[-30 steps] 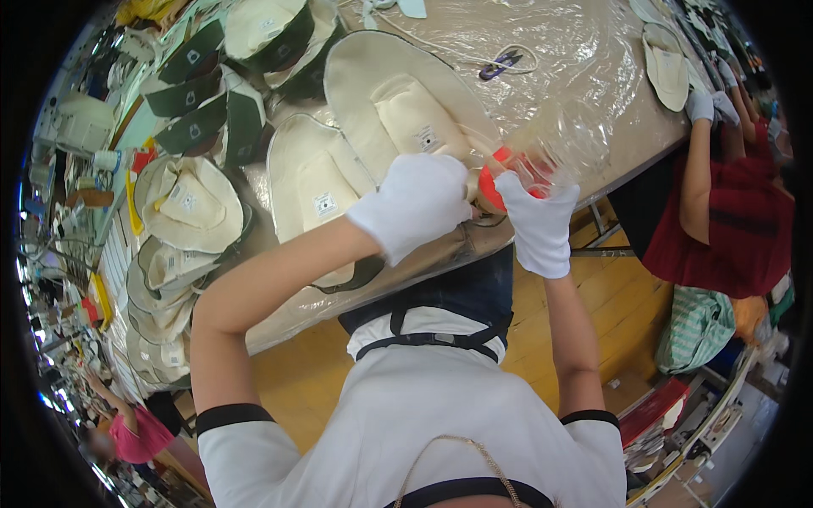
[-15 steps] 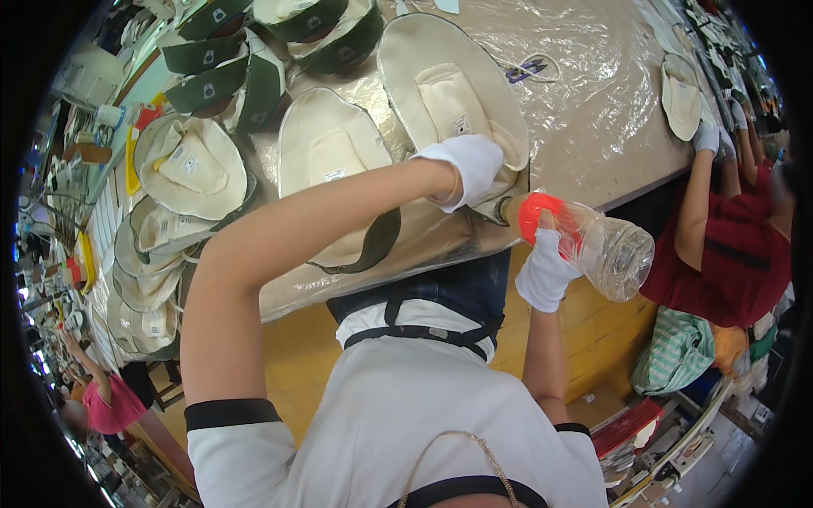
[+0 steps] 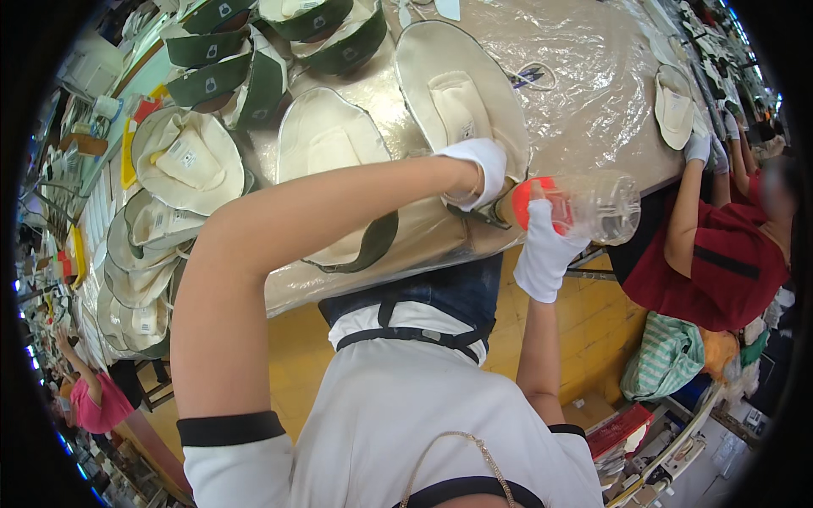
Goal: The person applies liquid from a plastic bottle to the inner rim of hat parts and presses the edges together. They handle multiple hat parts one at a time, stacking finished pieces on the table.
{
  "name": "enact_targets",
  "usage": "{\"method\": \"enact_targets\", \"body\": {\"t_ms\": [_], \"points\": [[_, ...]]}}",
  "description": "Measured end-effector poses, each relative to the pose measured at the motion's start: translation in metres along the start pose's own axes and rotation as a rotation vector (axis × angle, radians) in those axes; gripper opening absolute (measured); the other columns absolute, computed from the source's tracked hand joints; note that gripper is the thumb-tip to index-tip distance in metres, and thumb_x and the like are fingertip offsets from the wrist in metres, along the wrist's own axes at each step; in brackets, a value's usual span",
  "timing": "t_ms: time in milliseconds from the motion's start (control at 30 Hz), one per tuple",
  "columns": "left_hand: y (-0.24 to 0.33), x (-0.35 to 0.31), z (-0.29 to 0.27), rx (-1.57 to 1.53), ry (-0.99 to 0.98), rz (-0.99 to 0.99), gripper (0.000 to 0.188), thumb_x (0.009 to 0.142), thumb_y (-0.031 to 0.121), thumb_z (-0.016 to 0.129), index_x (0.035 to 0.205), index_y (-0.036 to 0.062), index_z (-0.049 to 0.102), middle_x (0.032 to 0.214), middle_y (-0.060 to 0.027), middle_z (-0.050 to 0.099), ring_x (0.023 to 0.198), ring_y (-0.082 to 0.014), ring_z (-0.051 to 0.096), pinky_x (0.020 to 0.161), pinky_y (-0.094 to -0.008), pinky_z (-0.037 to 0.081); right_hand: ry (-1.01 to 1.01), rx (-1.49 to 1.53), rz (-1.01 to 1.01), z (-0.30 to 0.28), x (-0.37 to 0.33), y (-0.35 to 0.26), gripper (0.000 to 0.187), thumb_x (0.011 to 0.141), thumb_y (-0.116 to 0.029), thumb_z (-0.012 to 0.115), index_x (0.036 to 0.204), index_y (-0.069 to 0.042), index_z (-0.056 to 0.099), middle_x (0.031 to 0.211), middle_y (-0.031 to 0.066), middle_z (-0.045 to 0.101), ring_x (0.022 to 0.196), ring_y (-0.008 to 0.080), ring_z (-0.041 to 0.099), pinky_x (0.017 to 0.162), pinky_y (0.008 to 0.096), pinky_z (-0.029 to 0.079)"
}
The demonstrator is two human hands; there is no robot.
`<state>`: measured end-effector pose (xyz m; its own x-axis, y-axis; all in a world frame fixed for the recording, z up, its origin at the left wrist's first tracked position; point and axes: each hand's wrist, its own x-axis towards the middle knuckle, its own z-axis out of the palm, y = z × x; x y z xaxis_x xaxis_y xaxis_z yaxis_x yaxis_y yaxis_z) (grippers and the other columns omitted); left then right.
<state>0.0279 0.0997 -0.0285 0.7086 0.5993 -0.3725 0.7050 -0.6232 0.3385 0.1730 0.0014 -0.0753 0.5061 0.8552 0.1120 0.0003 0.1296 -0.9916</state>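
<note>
A green hat with a cream lining (image 3: 432, 63) lies inside-up near the middle of the table. My left hand (image 3: 477, 169), in a white glove, is curled over the hat's near edge; its fingertips are hidden behind the back of the hand. In my gloved right hand (image 3: 546, 250) is a clear plastic bottle (image 3: 605, 206) with a red-orange band, gripped around that band, thumb on top. The bottle lies on its side, its narrow end against the hat's dark green near edge. Left of this hat, under my left forearm, rests a second cream-lined hat (image 3: 326, 123).
Stacked green hats (image 3: 339, 46) fill the far left, and more cream-lined hats (image 3: 190, 161) are piled along the left. Small purple-handled snips (image 3: 529, 76) lie on the plastic-covered table (image 3: 593, 76). At the right, a person in dark red (image 3: 720, 254) handles another hat (image 3: 675, 106).
The bottle has swung from slanting down to the right to nearly level, its wide end rising. My left hand has shifted slightly right, still at the hat's near edge.
</note>
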Motion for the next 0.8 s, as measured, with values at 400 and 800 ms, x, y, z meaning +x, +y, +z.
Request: {"method": "enact_targets", "body": {"t_ms": [400,800], "points": [[0.003,0.0,0.024,-0.112,0.118,-0.039,0.02,0.059,0.008,0.08,0.073,-0.0023,0.071,0.083,-0.0249,0.069,0.086,-0.0393,0.069,0.076,-0.0398,0.056,0.006,-0.056,0.037,0.015,0.0,-0.003,0.024,0.083,-0.006,0.078,0.102,0.001,0.064,0.095,0.0038,0.066,0.086,0.0121,0.062,0.075,0.0264,0.052],[-0.004,0.008,0.05,-0.186,0.293,-0.051,0.012,0.074,0.009,0.067,0.075,-0.0005,0.074,0.078,-0.0243,0.07,0.083,-0.038,0.071,0.075,-0.042,0.057,-0.218,-0.361,-0.567,0.003,0.027,-0.012,0.035,0.071,-0.006,0.085,0.098,0.0,0.064,0.094,0.0078,0.069,0.081,0.0144,0.065,0.067,0.0287,0.053]]}}
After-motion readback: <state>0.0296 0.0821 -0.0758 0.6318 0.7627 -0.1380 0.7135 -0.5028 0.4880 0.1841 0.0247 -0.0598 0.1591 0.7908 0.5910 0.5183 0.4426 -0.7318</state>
